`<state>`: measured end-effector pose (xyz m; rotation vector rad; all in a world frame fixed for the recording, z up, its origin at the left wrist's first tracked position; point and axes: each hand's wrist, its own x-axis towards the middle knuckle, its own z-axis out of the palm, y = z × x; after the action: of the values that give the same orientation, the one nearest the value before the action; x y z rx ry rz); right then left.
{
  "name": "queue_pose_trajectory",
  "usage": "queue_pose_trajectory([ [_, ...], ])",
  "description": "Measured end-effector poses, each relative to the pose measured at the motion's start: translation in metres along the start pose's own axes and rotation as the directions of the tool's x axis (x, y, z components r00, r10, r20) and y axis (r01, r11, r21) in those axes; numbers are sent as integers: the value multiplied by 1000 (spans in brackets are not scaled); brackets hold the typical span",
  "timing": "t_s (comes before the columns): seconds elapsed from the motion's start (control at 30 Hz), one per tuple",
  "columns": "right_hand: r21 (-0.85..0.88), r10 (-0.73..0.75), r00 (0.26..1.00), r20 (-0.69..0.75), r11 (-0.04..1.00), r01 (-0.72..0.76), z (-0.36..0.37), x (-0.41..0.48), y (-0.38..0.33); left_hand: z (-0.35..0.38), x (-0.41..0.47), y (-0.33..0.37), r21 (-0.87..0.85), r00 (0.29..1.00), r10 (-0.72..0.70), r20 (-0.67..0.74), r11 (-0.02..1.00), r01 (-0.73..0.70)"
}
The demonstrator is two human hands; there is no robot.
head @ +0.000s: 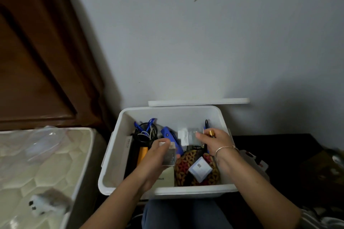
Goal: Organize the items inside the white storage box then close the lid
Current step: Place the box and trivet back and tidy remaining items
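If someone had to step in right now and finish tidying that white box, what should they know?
Left hand: pinches a small clear packet over the white storage box.
Right hand: holds a second clear packet farther back.
Box: open, holding cables, a blue tool and a patterned pouch.
Lid: off, standing behind the box against the wall.
Done: lid removed.
Left: place both packets, tidy the rest, close the lid.

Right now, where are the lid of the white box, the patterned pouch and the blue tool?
lid (pixel 198 102), head view, the middle of its long visible edge.
patterned pouch (pixel 183 169), head view, the left woven part.
blue tool (pixel 167 133), head view, the upper body near the dark button.
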<state>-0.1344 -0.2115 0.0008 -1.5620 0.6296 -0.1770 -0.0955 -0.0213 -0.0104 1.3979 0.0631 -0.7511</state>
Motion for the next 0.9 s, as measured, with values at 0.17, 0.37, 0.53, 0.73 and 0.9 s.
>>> queue_pose_trajectory([
  [0.17,161,247,968,-46,958,-237,43,-35,22,22,-5,-24,-189,993,64,-99,979,-82],
  [0.37,-59,87,995,-55,994,-91,65,-63,31,17,-7,-30,-142,948,174,-266,966,-217],
  [0.53,-198,30,998,56,980,-18,69,-69,30,9,-19,-34,-284,962,206,-177,926,-251],
  [0.73,-96,13,996,88,995,-4,72,-67,33,1,-26,-29,-339,958,247,-145,897,-283],
  [0.9,29,71,985,160,997,-76,68,-58,32,-6,-24,-23,-113,969,216,-121,967,-230],
])
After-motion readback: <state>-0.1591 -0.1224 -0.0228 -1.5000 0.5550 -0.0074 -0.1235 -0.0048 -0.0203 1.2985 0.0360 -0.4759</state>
